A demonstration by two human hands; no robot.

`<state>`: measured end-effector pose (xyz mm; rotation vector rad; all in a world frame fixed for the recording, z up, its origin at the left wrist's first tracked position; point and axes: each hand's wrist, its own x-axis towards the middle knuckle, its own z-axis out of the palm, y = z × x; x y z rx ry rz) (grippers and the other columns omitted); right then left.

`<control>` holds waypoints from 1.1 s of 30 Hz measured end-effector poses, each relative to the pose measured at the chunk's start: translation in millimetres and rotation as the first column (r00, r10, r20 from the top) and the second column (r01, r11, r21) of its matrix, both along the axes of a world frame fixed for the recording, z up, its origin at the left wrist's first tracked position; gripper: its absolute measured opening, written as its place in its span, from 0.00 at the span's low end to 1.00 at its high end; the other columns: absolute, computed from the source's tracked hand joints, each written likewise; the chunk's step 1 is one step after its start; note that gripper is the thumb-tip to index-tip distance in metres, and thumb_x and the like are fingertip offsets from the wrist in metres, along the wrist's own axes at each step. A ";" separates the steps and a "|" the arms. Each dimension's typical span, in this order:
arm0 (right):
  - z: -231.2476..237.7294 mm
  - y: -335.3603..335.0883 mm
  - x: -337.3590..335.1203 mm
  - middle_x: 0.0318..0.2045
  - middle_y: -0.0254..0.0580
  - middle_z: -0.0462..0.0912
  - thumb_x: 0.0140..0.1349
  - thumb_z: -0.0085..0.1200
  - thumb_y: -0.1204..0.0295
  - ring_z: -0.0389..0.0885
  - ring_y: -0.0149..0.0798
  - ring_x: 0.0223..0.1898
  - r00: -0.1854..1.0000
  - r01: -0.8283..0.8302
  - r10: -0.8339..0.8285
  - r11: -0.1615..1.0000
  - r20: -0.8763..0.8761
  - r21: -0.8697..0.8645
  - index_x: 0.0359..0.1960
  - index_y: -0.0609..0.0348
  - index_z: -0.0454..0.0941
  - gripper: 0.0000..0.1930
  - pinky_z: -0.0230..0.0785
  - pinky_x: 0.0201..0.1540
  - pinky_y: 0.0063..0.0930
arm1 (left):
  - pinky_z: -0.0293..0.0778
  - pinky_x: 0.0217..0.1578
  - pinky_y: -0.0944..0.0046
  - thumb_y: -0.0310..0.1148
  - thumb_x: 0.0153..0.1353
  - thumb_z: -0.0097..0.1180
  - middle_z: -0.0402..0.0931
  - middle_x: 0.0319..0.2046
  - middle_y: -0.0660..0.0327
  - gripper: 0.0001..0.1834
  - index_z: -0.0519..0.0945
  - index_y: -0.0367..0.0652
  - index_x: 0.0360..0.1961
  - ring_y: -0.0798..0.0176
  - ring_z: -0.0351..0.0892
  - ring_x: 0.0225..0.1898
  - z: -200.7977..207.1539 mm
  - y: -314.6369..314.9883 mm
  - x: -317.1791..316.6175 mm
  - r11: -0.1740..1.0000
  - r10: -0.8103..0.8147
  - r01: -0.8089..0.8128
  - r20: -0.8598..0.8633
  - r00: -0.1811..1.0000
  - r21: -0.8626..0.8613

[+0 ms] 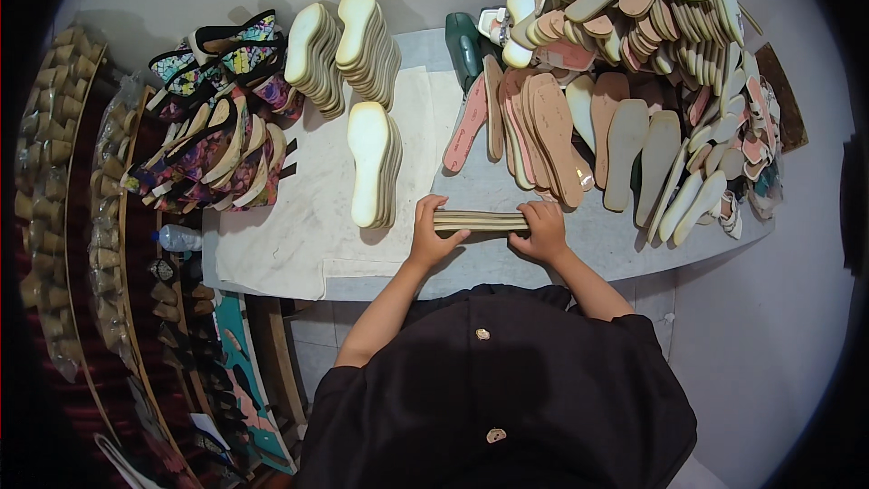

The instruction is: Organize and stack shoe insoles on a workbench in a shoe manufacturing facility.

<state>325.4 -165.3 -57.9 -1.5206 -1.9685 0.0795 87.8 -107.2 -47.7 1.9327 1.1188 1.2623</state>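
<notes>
Near the table's front edge, a small stack of shoe insoles (482, 220) is held edge-up between both hands. My left hand (434, 234) wraps round the stack's left end, thumb toward me. Round its right end my right hand (541, 230) is closed the same way. Just beyond my left hand lies a neat pile of pale insoles (369, 163). Two taller piles, one left (312, 50) and one right (362, 27), stand farther back. Past my right hand, pink-tan insoles (554, 131) and grey insoles (625, 154) lean in a loose row.
A big heap of insoles and sandal parts (652, 27) covers the table's right side. Colourful patterned shoe uppers (213, 140) pile up at left. A green shoe last (463, 50) lies at the back. Shelves of wedge soles (59, 172) and a plastic bottle (178, 238) stand left of the table (389, 281).
</notes>
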 end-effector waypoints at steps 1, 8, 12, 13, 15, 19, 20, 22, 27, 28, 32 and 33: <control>-0.5 3.2 2.8 0.30 0.40 0.74 0.37 0.61 0.60 0.71 0.44 0.35 1.000 -0.007 0.007 1.000 0.000 -0.010 0.36 0.56 0.73 0.23 0.60 0.42 0.38 | 0.68 0.42 0.64 0.38 0.43 0.67 0.71 0.35 0.55 0.23 0.74 0.38 0.39 0.58 0.73 0.39 -1.5 0.8 -1.4 1.000 -0.001 0.001 -0.001 1.000 0.003; 18.8 4.8 3.6 0.32 0.41 0.76 0.45 0.58 0.52 0.72 0.45 0.39 0.994 -0.082 0.043 0.906 -0.103 -0.414 0.41 0.54 0.74 0.25 0.52 0.50 0.50 | 0.71 0.40 0.61 0.41 0.36 0.72 0.73 0.32 0.55 0.27 0.75 0.38 0.35 0.54 0.74 0.37 29.6 22.1 4.5 0.947 0.043 -0.064 -0.072 0.996 -0.316; 11.8 -8.2 -14.6 0.37 0.41 0.76 0.51 0.52 0.46 0.70 0.43 0.46 0.976 -0.201 0.098 0.753 -0.195 -0.626 0.49 0.51 0.73 0.29 0.39 0.56 0.61 | 0.70 0.43 0.58 0.43 0.35 0.72 0.71 0.35 0.53 0.27 0.76 0.38 0.34 0.52 0.73 0.41 57.2 47.2 7.9 0.912 -0.066 -0.074 -0.323 0.944 -0.403; 12.9 -9.3 -19.8 0.37 0.41 0.76 0.51 0.52 0.46 0.70 0.43 0.46 0.976 -0.203 0.103 0.754 -0.193 -0.625 0.49 0.51 0.73 0.29 0.39 0.56 0.61 | 0.70 0.43 0.58 0.43 0.35 0.72 0.71 0.35 0.53 0.27 0.76 0.38 0.34 0.52 0.73 0.41 55.5 49.1 7.1 0.913 -0.061 -0.077 -0.322 0.945 -0.400; 14.8 -10.5 -26.0 0.45 0.43 0.72 0.50 0.52 0.46 0.64 0.43 0.52 0.996 -0.091 0.069 0.768 -0.058 -0.634 0.49 0.52 0.73 0.30 0.39 0.56 0.60 | 0.70 0.42 0.58 0.45 0.35 0.71 0.72 0.36 0.52 0.29 0.76 0.38 0.35 0.51 0.73 0.42 41.9 53.6 5.1 0.897 -0.070 -0.134 -0.433 0.898 -0.422; 18.4 -1.2 -21.5 0.54 0.47 0.64 0.47 0.55 0.49 0.58 0.47 0.58 0.986 0.134 -0.164 0.884 -0.029 -0.448 0.54 0.52 0.68 0.33 0.38 0.56 0.60 | 0.69 0.43 0.56 0.48 0.36 0.70 0.72 0.39 0.51 0.30 0.76 0.39 0.38 0.49 0.73 0.42 -1.2 57.3 -6.6 0.857 -0.087 -0.172 -0.464 0.881 -0.486; 11.0 6.3 -11.7 0.56 0.47 0.62 0.46 0.56 0.51 0.56 0.48 0.60 0.951 0.271 -0.305 0.896 -0.044 -0.352 0.56 0.51 0.65 0.34 0.38 0.57 0.60 | 0.68 0.45 0.55 0.48 0.38 0.69 0.72 0.40 0.50 0.31 0.75 0.39 0.40 0.49 0.71 0.44 -4.2 53.3 -3.0 0.865 -0.042 -0.207 -0.477 0.878 -0.458; 7.2 27.5 11.9 0.58 0.48 0.61 0.45 0.58 0.55 0.56 0.49 0.61 0.826 0.546 -0.563 0.809 -0.020 -0.219 0.59 0.52 0.61 0.38 0.39 0.57 0.59 | 0.66 0.47 0.54 0.48 0.41 0.68 0.72 0.42 0.49 0.31 0.74 0.39 0.43 0.49 0.70 0.46 -8.0 46.7 0.5 0.869 0.005 -0.245 -0.486 0.874 -0.430; 16.3 43.3 53.4 0.57 0.52 0.64 0.47 0.55 0.59 0.61 0.49 0.59 0.705 0.607 -0.710 0.607 -0.005 -0.514 0.60 0.56 0.59 0.37 0.40 0.58 0.60 | 0.61 0.51 0.53 0.40 0.51 0.59 0.69 0.46 0.52 0.25 0.72 0.40 0.48 0.50 0.63 0.52 1.0 30.8 0.4 0.974 0.197 -0.225 -0.472 0.859 -0.003; 12.7 41.2 57.2 0.55 0.53 0.66 0.48 0.55 0.60 0.64 0.50 0.57 0.742 0.569 -0.666 0.686 -0.076 -0.453 0.59 0.58 0.61 0.35 0.45 0.58 0.54 | 0.61 0.51 0.53 0.40 0.51 0.59 0.69 0.46 0.52 0.25 0.72 0.40 0.48 0.50 0.63 0.52 3.9 28.9 -0.7 0.973 0.203 -0.231 -0.470 0.859 -0.002; 4.7 25.7 61.6 0.52 0.56 0.69 0.56 0.48 0.65 0.68 0.52 0.54 0.757 0.480 -0.535 0.845 -0.375 -0.237 0.55 0.67 0.65 0.26 0.56 0.56 0.39 | 0.60 0.51 0.55 0.35 0.54 0.56 0.68 0.46 0.53 0.20 0.72 0.40 0.47 0.50 0.63 0.50 16.3 16.2 -6.2 0.983 0.171 -0.184 -0.300 0.938 -0.016; 12.1 21.1 59.2 0.52 0.56 0.69 0.58 0.45 0.67 0.68 0.52 0.53 0.719 0.461 -0.512 0.858 -0.471 -0.229 0.54 0.69 0.67 0.23 0.59 0.55 0.33 | 0.60 0.51 0.55 0.34 0.54 0.55 0.68 0.46 0.53 0.18 0.73 0.40 0.46 0.50 0.63 0.50 18.8 12.8 -8.3 0.984 0.162 -0.176 -0.274 0.948 -0.024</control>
